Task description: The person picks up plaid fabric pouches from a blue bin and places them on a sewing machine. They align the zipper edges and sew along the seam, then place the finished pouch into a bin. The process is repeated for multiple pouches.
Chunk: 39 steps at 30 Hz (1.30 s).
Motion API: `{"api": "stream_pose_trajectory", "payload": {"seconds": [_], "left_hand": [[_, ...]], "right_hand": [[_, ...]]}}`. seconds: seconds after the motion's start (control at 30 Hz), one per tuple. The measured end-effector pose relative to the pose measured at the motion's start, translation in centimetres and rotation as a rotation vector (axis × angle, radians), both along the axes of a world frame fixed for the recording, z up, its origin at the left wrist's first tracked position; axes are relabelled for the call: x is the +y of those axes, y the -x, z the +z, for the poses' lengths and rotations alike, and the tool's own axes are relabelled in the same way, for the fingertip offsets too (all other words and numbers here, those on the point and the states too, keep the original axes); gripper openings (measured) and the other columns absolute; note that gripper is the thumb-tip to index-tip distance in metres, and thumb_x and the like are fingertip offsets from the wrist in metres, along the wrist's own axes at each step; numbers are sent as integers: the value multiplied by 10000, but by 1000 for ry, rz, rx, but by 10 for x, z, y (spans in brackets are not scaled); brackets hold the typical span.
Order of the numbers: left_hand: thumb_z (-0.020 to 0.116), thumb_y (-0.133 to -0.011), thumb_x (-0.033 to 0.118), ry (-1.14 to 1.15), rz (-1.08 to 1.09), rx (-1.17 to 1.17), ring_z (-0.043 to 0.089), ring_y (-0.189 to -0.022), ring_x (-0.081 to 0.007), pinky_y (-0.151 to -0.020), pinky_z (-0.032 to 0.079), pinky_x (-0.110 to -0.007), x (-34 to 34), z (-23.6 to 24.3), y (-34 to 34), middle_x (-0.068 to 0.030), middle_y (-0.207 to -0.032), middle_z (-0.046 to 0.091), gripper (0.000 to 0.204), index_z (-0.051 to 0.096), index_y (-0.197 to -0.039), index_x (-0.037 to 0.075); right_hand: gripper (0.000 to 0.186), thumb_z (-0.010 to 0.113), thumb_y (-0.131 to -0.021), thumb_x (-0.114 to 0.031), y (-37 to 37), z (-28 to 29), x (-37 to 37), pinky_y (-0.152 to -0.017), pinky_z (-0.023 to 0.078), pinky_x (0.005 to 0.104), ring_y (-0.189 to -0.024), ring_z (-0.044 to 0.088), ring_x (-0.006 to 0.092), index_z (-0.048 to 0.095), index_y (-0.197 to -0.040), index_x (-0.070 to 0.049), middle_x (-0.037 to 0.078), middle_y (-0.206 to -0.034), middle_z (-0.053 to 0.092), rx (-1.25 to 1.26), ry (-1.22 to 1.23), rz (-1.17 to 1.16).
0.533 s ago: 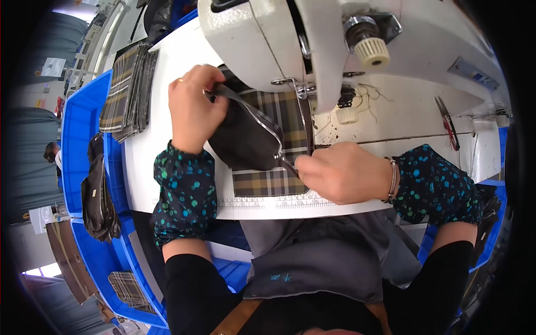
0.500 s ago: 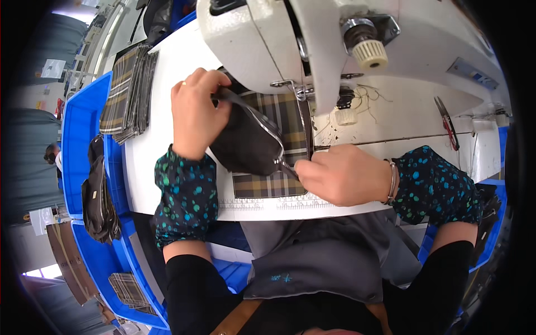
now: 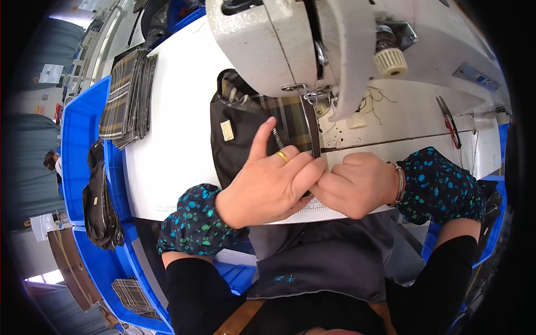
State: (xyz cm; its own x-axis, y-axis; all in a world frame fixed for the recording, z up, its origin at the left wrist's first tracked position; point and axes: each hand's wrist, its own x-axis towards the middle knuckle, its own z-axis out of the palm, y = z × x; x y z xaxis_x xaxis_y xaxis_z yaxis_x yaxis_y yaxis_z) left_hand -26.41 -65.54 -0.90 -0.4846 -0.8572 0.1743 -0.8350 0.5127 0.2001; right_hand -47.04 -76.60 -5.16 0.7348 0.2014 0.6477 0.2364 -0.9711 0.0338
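Observation:
A dark brown fabric piece point(image 3: 223, 151) with a pale label and a plaid lining point(image 3: 273, 109) lies partly under the sewing machine's needle area. Metal zipper teeth point(image 3: 307, 121) run along it toward me. Close to the table's front edge, my left hand point(image 3: 268, 181) rests over the fabric, one finger stretched out and the others closed at the zipper's near end. My right hand point(image 3: 357, 187) meets it there, its curled fingers pinched together against the left fingertips. Both hands cover the zipper end, so exactly what each one pinches is mostly hidden.
The white sewing machine head point(image 3: 268, 44) overhangs the work. Right of it are loose threads point(image 3: 377, 103) and red-handled scissors point(image 3: 449, 123). A stack of plaid pieces point(image 3: 128, 97) sits at the table's left edge, beside blue bins point(image 3: 84, 128) holding dark fabric pieces point(image 3: 100, 201).
My left hand has let go of the raised upper edge and come down right to my right hand. The dark fabric now lies flatter, its label showing. The right hand has barely moved.

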Motion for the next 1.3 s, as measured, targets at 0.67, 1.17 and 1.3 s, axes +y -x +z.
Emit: {"api": "stream_pose_trajectory", "payload": {"seconds": [0.67, 1.17, 1.3], "left_hand": [[831, -768, 183, 82, 181, -1, 637, -793, -178, -1224, 223, -680, 5, 1, -4, 37, -718, 584, 126, 745, -845, 133], [736, -718, 113, 306, 281, -174, 581, -820, -145, -1138, 257, -643, 16, 8, 9, 57, -759, 512, 292, 804, -999, 157], [721, -728, 133, 347, 217, -227, 606, -898, -141, -1140, 238, -669, 26, 4, 15, 48, -823, 536, 236, 781, -955, 154]], "right_hand": [[245, 697, -780, -196, 1, -7, 5, -545, 433, 276, -617, 582, 138, 732, -910, 10, 149, -955, 729, 78, 178, -398], [186, 666, -787, -163, 8, 0, 16, -539, 466, 280, -641, 651, 203, 731, -827, 7, 209, -877, 733, 154, 167, -239], [221, 671, -775, -167, 11, -1, 22, -539, 464, 275, -656, 673, 221, 728, -817, 42, 264, -867, 735, 155, 250, -213]]}}
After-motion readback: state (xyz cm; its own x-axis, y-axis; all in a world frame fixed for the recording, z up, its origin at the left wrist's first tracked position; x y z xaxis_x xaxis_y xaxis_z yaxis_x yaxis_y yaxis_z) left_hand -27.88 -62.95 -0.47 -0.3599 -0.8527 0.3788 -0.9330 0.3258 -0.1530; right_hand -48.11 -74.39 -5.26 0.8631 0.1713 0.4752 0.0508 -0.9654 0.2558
